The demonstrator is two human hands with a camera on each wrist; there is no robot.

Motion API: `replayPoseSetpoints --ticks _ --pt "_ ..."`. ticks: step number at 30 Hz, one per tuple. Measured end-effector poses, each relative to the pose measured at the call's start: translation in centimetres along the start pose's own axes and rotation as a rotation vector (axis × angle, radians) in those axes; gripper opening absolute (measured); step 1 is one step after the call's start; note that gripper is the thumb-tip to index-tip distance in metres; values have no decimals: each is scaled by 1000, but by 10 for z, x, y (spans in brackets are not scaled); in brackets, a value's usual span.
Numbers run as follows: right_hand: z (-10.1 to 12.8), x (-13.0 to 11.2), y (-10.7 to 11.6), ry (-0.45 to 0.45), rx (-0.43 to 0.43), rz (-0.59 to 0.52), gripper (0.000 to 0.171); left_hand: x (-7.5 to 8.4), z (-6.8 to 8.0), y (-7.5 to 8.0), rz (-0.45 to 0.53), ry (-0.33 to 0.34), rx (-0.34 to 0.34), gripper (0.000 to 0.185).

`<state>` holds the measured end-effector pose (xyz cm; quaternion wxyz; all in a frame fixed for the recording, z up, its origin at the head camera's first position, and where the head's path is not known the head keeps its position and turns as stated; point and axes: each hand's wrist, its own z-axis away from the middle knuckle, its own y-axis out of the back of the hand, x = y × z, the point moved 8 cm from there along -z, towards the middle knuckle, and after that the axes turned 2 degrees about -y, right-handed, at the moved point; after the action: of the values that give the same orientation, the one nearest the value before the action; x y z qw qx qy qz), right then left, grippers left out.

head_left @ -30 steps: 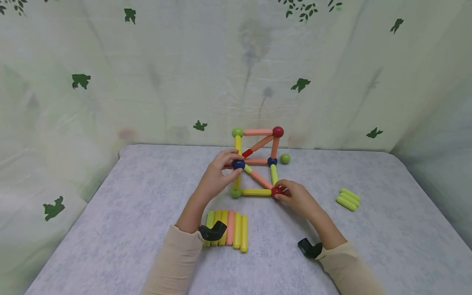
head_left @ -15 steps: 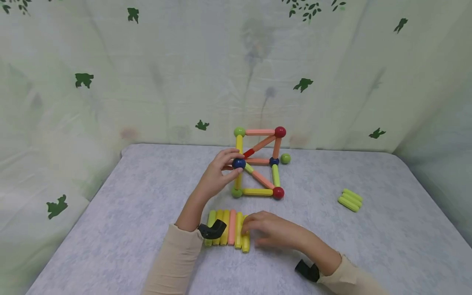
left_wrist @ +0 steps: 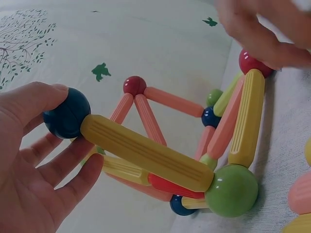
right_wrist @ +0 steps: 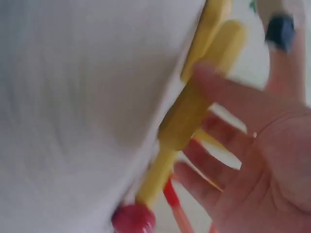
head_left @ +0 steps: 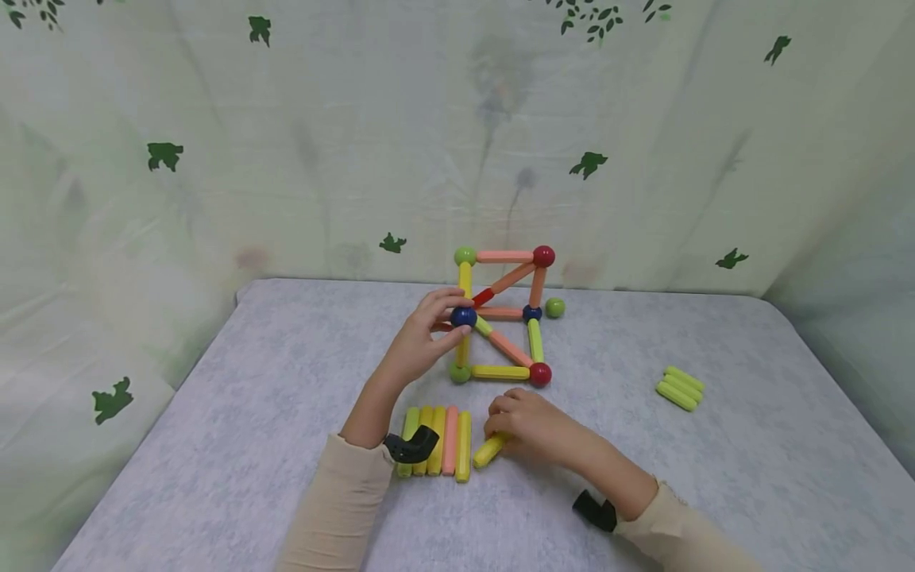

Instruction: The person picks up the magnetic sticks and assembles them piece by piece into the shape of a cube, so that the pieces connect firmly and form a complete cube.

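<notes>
Right hand (head_left: 529, 429) grips a yellow stick (head_left: 490, 451); left hand (head_left: 422, 342) pinches the blue ball (head_left: 463, 317).

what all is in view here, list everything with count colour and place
rod and ball frame: one, yellow, orange, green and red rods joined by green, red and blue balls, standing mid-table
blue ball: one, dark blue, left corner of the frame, held by the left hand
loose ball: one, green, on the table right of the frame's far side
row of rods: five, green, yellow and one orange, lying side by side near the front
yellow rod: one, just right of the row, under the right hand
rod pile: about three, yellow-green, far right
table: one, grey cloth
curtain: pale, green leaf prints, behind
left hand: pinches the blue ball
right hand: grip on the yellow rod
</notes>
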<state>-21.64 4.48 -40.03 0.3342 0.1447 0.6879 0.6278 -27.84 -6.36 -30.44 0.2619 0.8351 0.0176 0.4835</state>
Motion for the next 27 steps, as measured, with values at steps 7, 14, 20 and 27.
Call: replayPoseSetpoints --ticks 7,14,20,27 --pt "1 38 56 -261 191 -229 27 3 1 1 7 5 -1 32" --pt "-5 55 95 -346 402 -193 38 -14 -2 -1 14 2 3 32" --pt "-9 57 101 -319 461 -203 37 -35 -6 -4 -12 -40 14 32" --pt "-9 57 100 -235 530 -235 34 -30 -10 -11 -127 -117 49 38"
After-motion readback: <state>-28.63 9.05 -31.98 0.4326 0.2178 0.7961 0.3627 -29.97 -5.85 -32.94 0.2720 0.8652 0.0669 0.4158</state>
